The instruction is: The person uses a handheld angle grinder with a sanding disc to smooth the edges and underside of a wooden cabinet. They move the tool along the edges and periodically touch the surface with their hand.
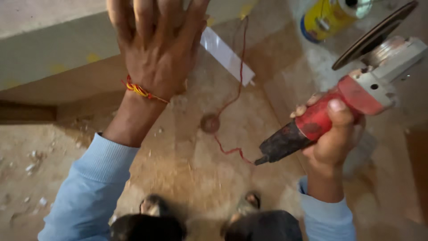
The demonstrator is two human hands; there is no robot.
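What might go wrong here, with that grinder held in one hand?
The right hand alone grips the red angle grinder, so it may twist loose. No guard shows around its disc, and the raised left hand is bare. The red cord trails over the dusty floor near the feet, where it might snag or trip.

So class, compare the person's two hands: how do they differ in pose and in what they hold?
The left hand is raised, fingers spread and empty; the right hand is wrapped round the red angle grinder. The left hand's wrist bears a red-and-yellow thread; the right hand's wrist looks bare. Both come out of light blue sleeves.
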